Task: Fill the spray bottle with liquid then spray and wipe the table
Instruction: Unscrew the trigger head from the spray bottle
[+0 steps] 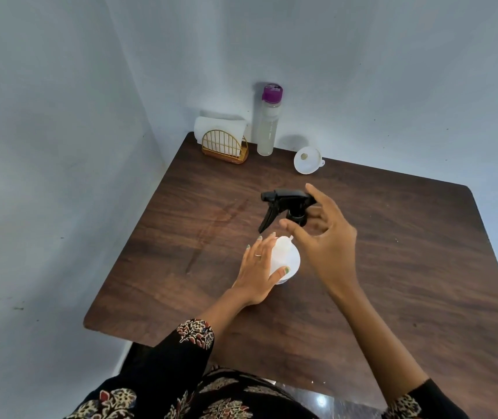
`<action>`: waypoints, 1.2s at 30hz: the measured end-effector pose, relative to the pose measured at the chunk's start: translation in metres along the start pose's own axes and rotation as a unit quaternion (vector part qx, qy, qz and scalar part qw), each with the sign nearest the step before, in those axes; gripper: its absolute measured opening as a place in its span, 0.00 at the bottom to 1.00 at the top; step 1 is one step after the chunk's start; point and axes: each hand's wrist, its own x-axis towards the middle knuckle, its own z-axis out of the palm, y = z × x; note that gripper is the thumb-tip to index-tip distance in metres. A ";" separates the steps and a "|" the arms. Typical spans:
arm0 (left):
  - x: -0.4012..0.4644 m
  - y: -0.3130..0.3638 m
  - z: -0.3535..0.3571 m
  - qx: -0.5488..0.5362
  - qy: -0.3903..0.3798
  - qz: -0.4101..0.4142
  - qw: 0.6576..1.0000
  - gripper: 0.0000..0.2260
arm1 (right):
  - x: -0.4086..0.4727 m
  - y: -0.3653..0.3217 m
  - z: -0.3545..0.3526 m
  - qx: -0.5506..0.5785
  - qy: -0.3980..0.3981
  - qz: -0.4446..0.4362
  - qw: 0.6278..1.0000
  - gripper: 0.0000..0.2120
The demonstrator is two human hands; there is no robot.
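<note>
Your left hand (259, 264) curls round the white translucent plastic spray bottle (285, 260) near the middle of the dark wooden table (392, 267), steadying it. Your right hand (323, 237) pinches the black plastic trigger sprayer head (284, 204) by its collar, lifted clear, likely to open the neck for filling. Toward the far left corner stand a gold wire napkin holder (225, 148) and a tall clear purple-capped bottle (267, 122); the white plastic funnel (308, 160) lies along the far edge, unobstructed.
</note>
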 end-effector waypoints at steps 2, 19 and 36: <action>0.000 0.000 0.000 0.002 0.007 0.000 1.000 0.31 | 0.007 -0.012 -0.012 0.001 -0.005 -0.005 1.000 0.33; -0.002 0.000 -0.002 0.014 0.016 -0.003 1.000 0.30 | 0.023 -0.061 -0.061 0.028 0.089 -0.084 0.992 0.32; -0.001 -0.001 -0.001 0.009 0.019 -0.002 1.000 0.32 | 0.068 -0.031 -0.102 -0.059 0.136 -0.021 0.989 0.27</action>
